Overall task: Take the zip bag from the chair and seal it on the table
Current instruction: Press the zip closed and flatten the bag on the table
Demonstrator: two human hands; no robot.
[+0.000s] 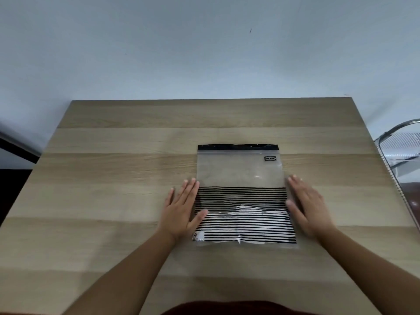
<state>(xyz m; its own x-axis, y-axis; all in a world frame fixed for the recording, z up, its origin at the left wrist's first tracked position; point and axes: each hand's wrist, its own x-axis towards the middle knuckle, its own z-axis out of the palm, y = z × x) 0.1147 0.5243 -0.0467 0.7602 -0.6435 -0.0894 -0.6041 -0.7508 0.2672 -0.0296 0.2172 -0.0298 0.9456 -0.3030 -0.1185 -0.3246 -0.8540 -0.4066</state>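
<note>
A clear zip bag (241, 176) with a black zip strip along its far edge and black stripes on its lower half lies flat on the wooden table (113, 178). Something white and crumpled shows inside its near half. My left hand (181, 210) rests flat at the bag's left edge, fingers apart, thumb on the striped part. My right hand (306, 205) lies flat at the bag's right edge, fingers spread, thumb touching the bag. Neither hand grips anything.
A chair (400, 151) with a chrome frame and a dark seat stands off the table's right edge. A pale wall runs behind the table. A dark object sits low at the far left.
</note>
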